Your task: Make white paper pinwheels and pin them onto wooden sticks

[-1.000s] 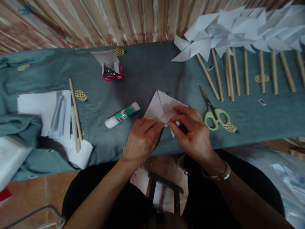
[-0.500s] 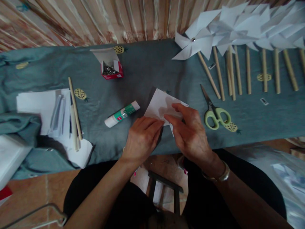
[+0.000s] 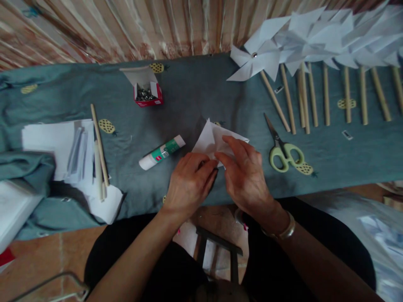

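Note:
A white piece of paper with a crease lies at the table's middle, its near edge hidden by my hands. My left hand is closed, thumb and fingers pinching the paper's near left edge. From the right, my right hand reaches over the sheet, fingertips pressed onto it near its centre, thumb side close to the left fingertips. A glue stick with a green label lies left of the paper. Green-handled scissors rest to the right of my right hand.
White paper pinwheels on wooden sticks line the back right. A red box of metal fasteners stands open at the back. Paper sheets and loose sticks lie at left on the green tablecloth.
The paper's left part now shows a raised fold. My right hand has shifted slightly left, its fingers closer to the sheet's centre and to my left hand.

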Motion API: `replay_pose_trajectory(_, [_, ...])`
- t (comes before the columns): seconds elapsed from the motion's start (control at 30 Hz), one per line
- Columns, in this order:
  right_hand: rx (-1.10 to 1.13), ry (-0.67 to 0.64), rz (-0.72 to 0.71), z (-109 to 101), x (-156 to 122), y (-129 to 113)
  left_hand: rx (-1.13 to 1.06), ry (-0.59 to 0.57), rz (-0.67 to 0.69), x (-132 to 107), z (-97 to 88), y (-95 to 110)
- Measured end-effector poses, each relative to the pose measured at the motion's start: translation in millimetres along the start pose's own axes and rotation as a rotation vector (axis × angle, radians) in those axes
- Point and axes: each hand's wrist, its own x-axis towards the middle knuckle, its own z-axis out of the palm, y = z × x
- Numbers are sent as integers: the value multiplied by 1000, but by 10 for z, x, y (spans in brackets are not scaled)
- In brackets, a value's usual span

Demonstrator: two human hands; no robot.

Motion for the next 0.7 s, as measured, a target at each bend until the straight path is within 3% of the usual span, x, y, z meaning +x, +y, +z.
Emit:
replay_pose_trajectory(0.13, [7, 7, -3, -6, -15, -4, 22, -2, 15, 8, 12, -11])
replay_pose_trajectory(0.23, [88, -39, 13, -95, -26, 46, 41, 6, 33, 15, 13, -4])
replay_pose_trajectory(0.43, [127, -7, 98, -289, 6, 220, 81, -2, 64, 16, -11, 10])
replay_pose_trajectory(0.7, [127, -45, 69, -442, -198, 157, 79, -52, 76, -7, -188, -92])
